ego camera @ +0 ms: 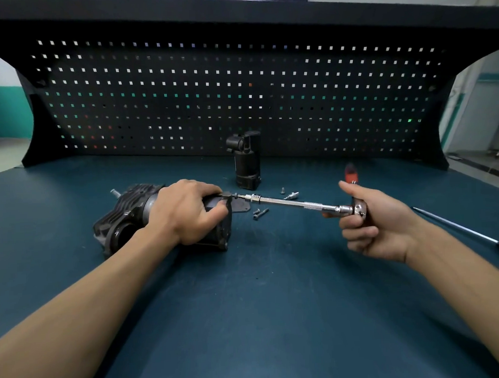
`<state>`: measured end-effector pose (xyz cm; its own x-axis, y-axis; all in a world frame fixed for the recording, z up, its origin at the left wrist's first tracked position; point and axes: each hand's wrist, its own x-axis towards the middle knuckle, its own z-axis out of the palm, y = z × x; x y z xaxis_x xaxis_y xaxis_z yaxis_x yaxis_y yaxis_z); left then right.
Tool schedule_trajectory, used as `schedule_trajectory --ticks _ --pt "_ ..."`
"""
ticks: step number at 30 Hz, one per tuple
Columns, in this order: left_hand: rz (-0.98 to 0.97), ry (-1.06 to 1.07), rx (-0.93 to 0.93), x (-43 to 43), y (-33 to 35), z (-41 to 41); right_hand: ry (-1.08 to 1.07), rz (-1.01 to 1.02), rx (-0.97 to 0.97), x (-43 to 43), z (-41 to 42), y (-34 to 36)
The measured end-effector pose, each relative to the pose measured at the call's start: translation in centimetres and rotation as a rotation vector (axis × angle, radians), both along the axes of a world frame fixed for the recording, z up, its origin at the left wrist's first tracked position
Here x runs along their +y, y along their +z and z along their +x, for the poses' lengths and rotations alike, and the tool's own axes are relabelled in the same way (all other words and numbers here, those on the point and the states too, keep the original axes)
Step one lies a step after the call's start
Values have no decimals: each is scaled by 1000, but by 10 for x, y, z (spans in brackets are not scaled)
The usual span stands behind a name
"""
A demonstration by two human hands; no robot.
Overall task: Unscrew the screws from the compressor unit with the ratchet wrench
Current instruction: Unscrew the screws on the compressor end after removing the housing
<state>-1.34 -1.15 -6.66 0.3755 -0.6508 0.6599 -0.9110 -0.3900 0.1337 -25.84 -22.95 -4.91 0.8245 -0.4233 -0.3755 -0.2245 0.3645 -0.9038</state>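
The compressor unit (125, 218) lies on the counter (275, 301), the left hand (187, 210) curled over its right end and gripping it. Well to its right, the right hand (377, 226) wraps its fingers round the ratchet wrench (294, 204), whose long extension reaches a screw (236, 195) standing proud of the unit's right face. Loose screws (260, 213) lying just right of the unit suggest the job is partly done, though I cannot tell whether more remain on hidden faces.
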Motion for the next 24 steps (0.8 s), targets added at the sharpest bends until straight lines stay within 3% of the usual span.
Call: schedule_trajectory --ticks 3,7,14,20,22,24 --pt "1 0 1 1 0 1 0 -61 53 -1 1 -2" --pt "3 -12 24 0 0 1 -18 -445 90 0 -1 -8" --pt "-31 -7 57 -2 1 -1 -43 -1155 -47 -11 -6 -13" --pt "-44 -4 88 -2 1 -1 -26 -1499 -274 -11 -3 -17" --pt "-48 1 110 -2 1 -1 -30 -1669 -274 -13 -4 -14" --pt "-47 1 129 -1 1 -1 -34 -1713 -254 -14 -5 -11"
